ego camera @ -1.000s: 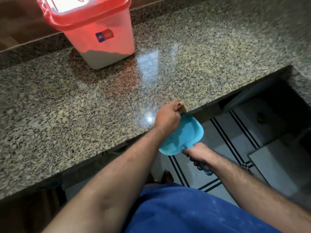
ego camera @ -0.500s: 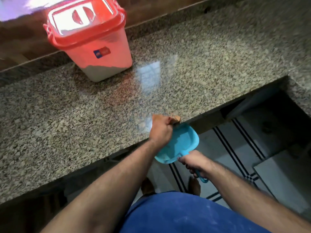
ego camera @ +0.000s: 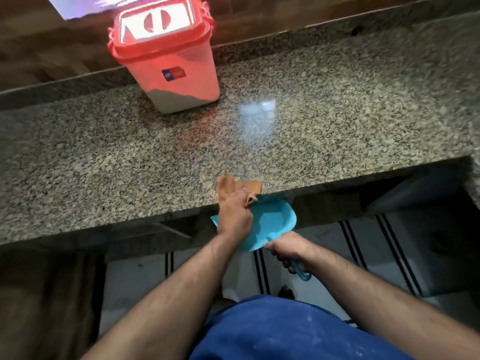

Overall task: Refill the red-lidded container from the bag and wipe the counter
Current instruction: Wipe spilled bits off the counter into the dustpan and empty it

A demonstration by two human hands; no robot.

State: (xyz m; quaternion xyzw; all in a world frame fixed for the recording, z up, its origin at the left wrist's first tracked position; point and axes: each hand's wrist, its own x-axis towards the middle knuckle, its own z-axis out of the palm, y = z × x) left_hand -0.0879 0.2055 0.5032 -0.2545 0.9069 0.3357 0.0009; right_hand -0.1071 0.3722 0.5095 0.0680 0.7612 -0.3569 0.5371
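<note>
Lidded red container [ego camera: 166, 66], partly filled

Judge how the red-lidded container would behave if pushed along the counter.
The container would probably slide rather than tip: the white fill sits low in it. The polished counter looks slick, so little resistance. With so little inside it likely feels light for its size.

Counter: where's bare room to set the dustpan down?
Bare granite counter right of the red-lidded container, and the left stretch below it. Crowded only at the front edge, where the left hand holds the cloth above the dustpan.
</note>
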